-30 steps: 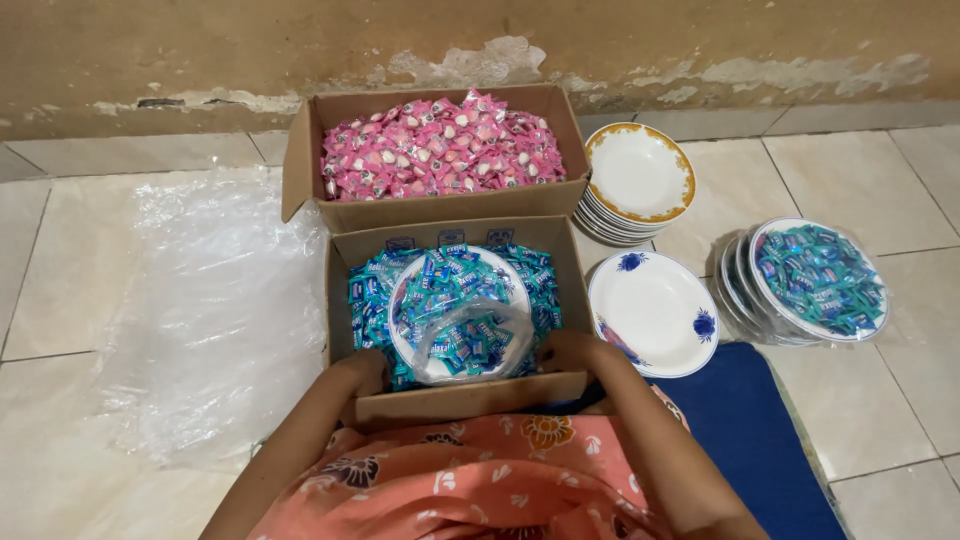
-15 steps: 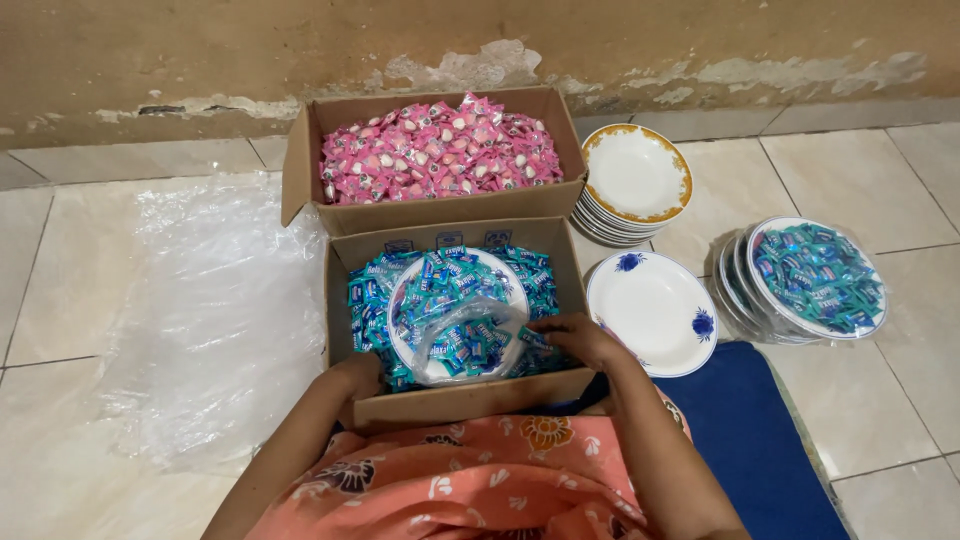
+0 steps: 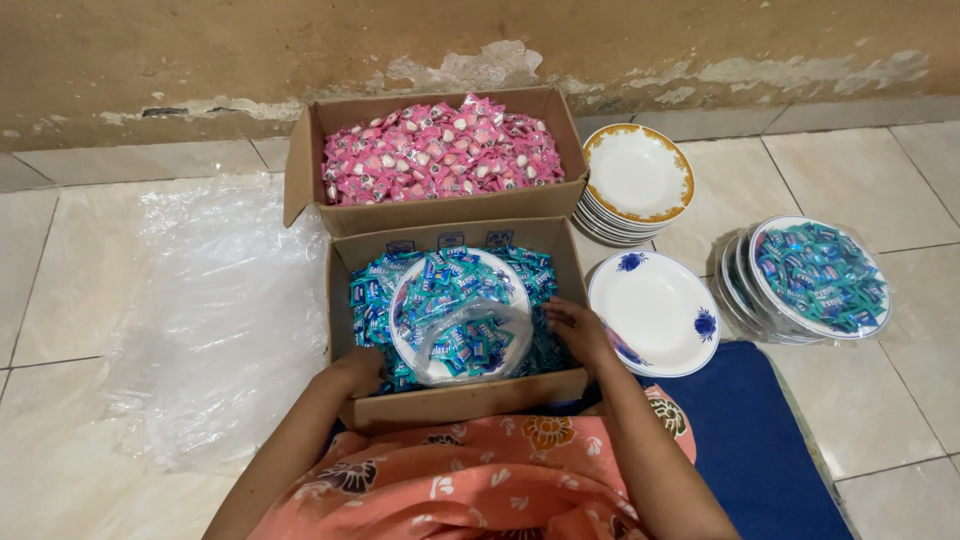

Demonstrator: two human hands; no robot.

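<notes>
Both hands reach into the near box of blue sweets: the left hand at the plate's near-left rim, grip hidden, the right hand at its right edge, fingers spread — the plate, heaped with sweets, sits inside the box. Plastic sheet lies left, an empty plate and blue mat right. Beyond, the pink box and plate stack stand before the wall — bare tiles lie between.

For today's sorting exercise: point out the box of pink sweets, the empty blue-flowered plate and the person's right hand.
Box of pink sweets (image 3: 435,155), head view, sweets' middle.
Blue-flowered plate (image 3: 655,310), head view, bare centre.
Right hand (image 3: 578,330), head view, its back.
</notes>
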